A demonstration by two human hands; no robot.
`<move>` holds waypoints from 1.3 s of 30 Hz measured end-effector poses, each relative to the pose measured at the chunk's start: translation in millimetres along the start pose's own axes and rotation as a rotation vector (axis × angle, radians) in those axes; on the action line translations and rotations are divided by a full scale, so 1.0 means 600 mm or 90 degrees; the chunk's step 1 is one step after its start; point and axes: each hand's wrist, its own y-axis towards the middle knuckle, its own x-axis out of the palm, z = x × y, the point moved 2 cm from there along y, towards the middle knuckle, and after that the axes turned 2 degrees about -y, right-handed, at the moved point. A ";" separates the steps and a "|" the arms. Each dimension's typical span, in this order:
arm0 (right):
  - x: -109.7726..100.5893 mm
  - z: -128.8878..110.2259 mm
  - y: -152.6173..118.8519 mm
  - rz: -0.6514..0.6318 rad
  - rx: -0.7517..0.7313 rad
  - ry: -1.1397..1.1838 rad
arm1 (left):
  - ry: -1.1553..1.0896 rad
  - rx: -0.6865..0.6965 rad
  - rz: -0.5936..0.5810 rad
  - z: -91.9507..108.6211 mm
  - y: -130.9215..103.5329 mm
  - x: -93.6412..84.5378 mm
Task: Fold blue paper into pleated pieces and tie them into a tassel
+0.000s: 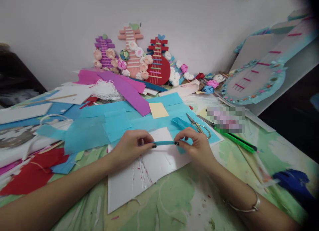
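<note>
A narrow blue paper strip [164,143] stretches level between my two hands. My left hand [134,143] pinches its left end between thumb and fingers, and my right hand [195,144] pinches the other end. Beneath them lies a white board [124,187] marked with glossy streaks, with turquoise paper [119,121] spread behind it. Scissors [198,125] with gold handles rest just beyond my right hand. A cream paper square [159,110] sits on the turquoise paper.
Paper lutes with flowers, including a red one [159,66], lean on the wall. A larger pale lute [256,79] stands right. A green cutter [236,141] and blue glue gun [292,179] lie right; red paper [37,171] and white string [106,90] lie left.
</note>
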 end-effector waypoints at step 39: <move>-0.056 0.082 0.034 0.156 0.249 -0.223 | 0.350 0.090 0.122 -0.018 0.003 -0.028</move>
